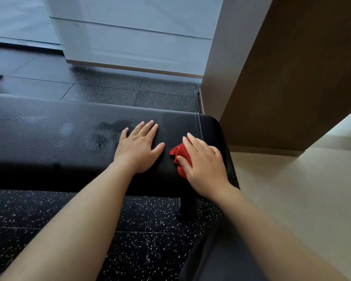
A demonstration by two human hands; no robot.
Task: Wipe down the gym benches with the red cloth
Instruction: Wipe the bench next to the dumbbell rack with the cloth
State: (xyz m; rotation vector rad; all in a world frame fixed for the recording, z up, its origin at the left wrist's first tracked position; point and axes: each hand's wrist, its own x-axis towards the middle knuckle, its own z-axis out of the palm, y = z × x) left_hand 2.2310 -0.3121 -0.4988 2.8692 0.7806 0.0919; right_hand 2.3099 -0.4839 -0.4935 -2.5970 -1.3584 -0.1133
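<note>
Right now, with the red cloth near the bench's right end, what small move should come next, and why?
Probably slide the right hand with the red cloth rightward over the seam onto the bench end. Damp streaks lie left of the flat left hand, while the end past the seam shows none.

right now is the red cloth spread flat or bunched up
Bunched up: the red cloth shows crumpled folds under the right hand on the bench.
</note>
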